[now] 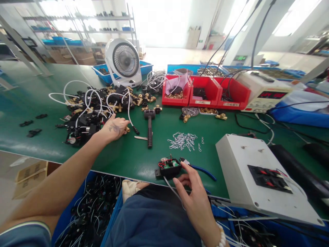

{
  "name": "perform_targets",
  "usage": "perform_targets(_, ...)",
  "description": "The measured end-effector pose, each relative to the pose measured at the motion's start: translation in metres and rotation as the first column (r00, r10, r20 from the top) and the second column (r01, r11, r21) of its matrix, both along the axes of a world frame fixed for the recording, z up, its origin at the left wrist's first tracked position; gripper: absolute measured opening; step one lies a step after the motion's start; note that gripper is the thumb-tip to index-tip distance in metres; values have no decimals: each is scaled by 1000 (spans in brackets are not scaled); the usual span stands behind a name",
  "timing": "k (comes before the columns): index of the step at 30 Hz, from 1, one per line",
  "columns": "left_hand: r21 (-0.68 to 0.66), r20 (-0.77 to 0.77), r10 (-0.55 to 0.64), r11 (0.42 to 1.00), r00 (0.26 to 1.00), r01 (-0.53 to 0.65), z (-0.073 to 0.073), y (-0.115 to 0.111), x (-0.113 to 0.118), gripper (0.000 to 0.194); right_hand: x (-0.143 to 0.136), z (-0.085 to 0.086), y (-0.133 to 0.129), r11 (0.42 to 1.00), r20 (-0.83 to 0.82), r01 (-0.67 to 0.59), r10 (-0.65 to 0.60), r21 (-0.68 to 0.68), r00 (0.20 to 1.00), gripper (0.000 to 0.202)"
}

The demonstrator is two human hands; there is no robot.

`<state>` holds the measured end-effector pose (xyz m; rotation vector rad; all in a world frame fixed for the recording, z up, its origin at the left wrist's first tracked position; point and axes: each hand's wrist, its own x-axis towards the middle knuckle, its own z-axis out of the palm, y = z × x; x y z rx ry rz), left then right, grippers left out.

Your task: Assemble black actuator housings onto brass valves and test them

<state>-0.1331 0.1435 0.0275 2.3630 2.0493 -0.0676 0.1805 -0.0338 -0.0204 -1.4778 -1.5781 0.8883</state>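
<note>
My left hand (114, 129) reaches to the right edge of a pile of black valve assemblies (84, 120) with brass fittings and white cables. Its fingers are stretched and apart, over a brass fitting (128, 129); the undersides of the fingers are hidden. In front of my body lies a small open black housing (169, 168) with a green circuit board, red wires and a white cable. Beside it is my right hand (192, 188), thumb and fingers apart, the index fingertip near or touching the housing's right edge. Blue-handled pliers (203, 171) lie just beyond that hand.
A black hammer (149, 128) and a heap of metal clips (183, 141) lie mid-table. Red bins (203, 92), a white fan (123, 63) and a power supply (264, 91) stand behind. At right sits a grey box (257, 171); below the edge, a blue crate (117, 212).
</note>
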Motion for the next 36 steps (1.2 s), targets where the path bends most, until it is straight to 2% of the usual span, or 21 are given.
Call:
perform_targets(4,-44,-91,-39,998,995,35,4,-31,12,29,1,2,-4,999,-23,25,-24,42,999,46)
perform_targets(7,-29,-81,-22,999,996,19,4,-56,28,30,3,5,-10,994,-67,66,-60,86,996,38)
perform_targets(9,46,33,62,997,997,-64,6,-76,38,38,3,10,-15,993,-138,81,-69,84,988,31)
perform_targets(11,127,259,75,986,963,-111,10,-97,50,40,2,15,-19,999,-275,45,-37,22,961,28)
perform_targets(12,161,380,12,984,925,-79,12,-107,56,39,1,18,-19,1000,-369,-13,2,-27,929,30)
perform_targets(14,224,561,-212,969,800,100,16,-128,70,33,-2,24,-20,971,-580,-201,92,-126,809,41)
perform_targets(16,284,668,-420,907,614,311,19,-144,85,28,-5,30,-19,899,-749,-397,133,-184,650,57)
perform_targets(17,308,700,-495,860,515,408,20,-150,93,26,-6,32,-19,868,-799,-455,125,-200,588,61)
perform_targets(19,344,739,-579,765,346,545,20,-157,107,27,-5,36,-19,840,-841,-487,71,-239,536,60)
perform_targets(21,366,756,-594,731,274,576,18,-160,117,30,-1,38,-21,847,-844,-452,8,-279,536,51)
perform_targets(25,372,803,-527,809,278,456,11,-163,126,33,5,39,-25,890,-854,-368,-43,-268,519,45)
perform_targets(28,396,810,-510,839,288,373,7,-166,129,31,2,38,-28,921,-854,-308,-49,-240,518,43)
perform_targets(34,426,806,-504,858,311,287,6,-173,133,29,-7,36,-34,958,-775,-206,-28,-202,631,46)
perform_targets(36,401,808,-447,895,384,198,5,-171,133,31,-6,36,-34,968,-752,-176,-18,-177,659,43)
